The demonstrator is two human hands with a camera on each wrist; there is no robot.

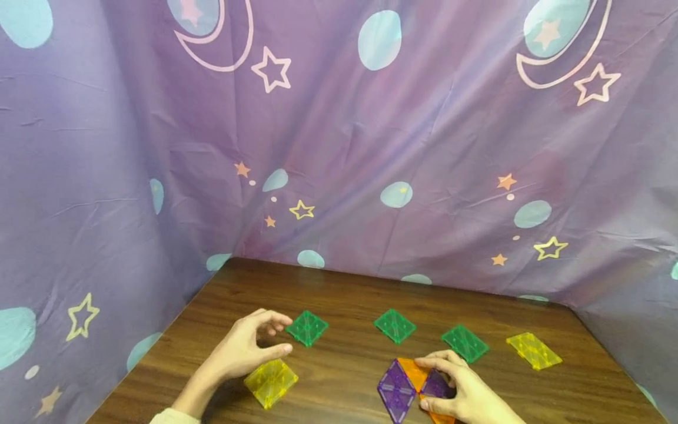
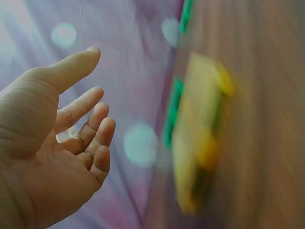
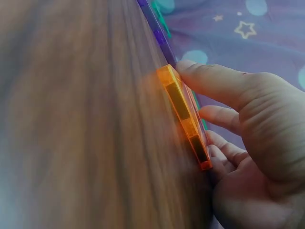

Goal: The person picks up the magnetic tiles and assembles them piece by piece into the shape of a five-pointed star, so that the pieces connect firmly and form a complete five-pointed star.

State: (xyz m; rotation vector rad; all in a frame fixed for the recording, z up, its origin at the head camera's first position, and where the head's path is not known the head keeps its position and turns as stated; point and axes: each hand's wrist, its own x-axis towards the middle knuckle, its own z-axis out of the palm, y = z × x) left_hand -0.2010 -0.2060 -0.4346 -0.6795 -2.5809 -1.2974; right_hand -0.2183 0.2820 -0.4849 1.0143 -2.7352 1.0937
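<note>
On the right, action on the joined pieces: the right purple tile (image 1: 435,386) is held by the right hand (image 1: 468,391), with the thumb and bent fingers set around it. The upper orange tile (image 1: 412,372) is touched by fingertips, while the lower orange tile (image 1: 441,418) is met by the thumb, its side edge seen close in the right wrist view. The left purple tile (image 1: 396,391) is set against the upper orange tile, flat on the brown table (image 1: 344,365).

Over on the left, the left hand (image 1: 246,344) is held well open, thumb spread from loosely curved fingers, nothing gripped. The near yellow tile (image 1: 272,384) is partly covered by it in the head view; the left green tile (image 1: 308,328) is seen just beside its fingertips.

Farther right, the middle green tile (image 1: 394,325), the right green tile (image 1: 466,343) and the far yellow tile (image 1: 534,351) are spread separately.
</note>
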